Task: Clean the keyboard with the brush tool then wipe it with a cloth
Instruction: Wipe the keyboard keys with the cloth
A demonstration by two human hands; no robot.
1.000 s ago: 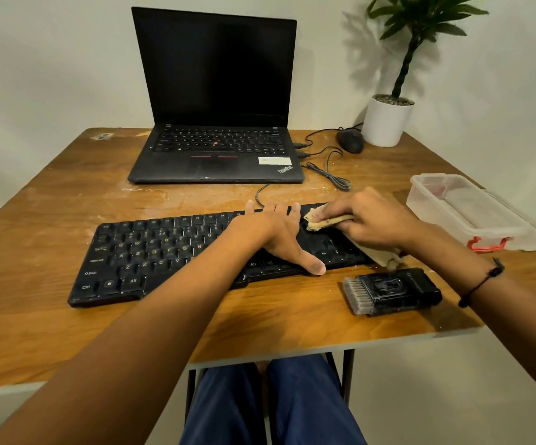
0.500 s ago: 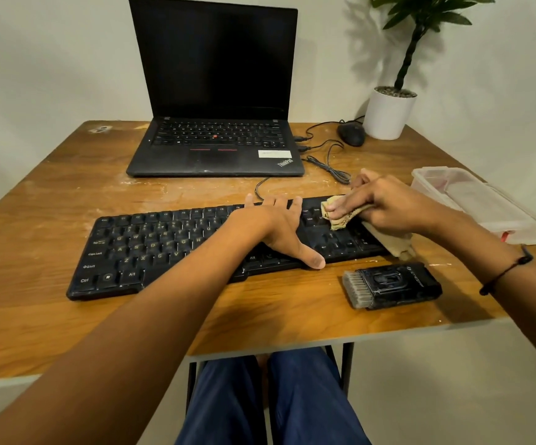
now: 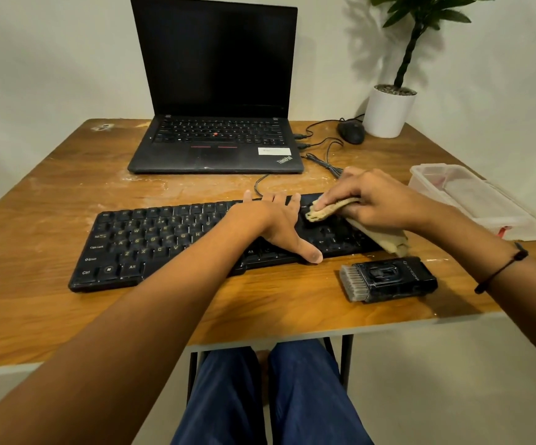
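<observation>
Wiping is the job going on now: the right hand (image 3: 379, 200) pinches a folded tan cloth (image 3: 327, 211) between its fingers and thumb and presses the front of it down on the right part of the black keyboard (image 3: 151, 239). The rest of the cloth hangs out under the hand toward the keyboard's right end. The left hand (image 3: 274, 224) lies flat on the keys just beside the cloth, with fingers straight and spread and the thumb reaching to the keyboard's near edge. It looks like it is holding the keyboard in place. The keyboard sits in the middle of the wooden table (image 3: 51, 303), running from left to right. The brush tool (image 3: 388, 279) lies by itself near the table's front edge, just in front of the keyboard's right end, so the brushing part is probably done. What could go wrong? If the left hand lets go, a hard wipe may push the keyboard sideways toward the plastic container (image 3: 472, 200) at the table's right edge. The loose tail of the cloth could drag across the brush tool and nudge it off the front edge. A rough wipe may also snag a key. The keyboard cable (image 3: 260, 184) runs toward the ThinkPad laptop (image 3: 215, 142) at the back, and a big slide could tug it.
</observation>
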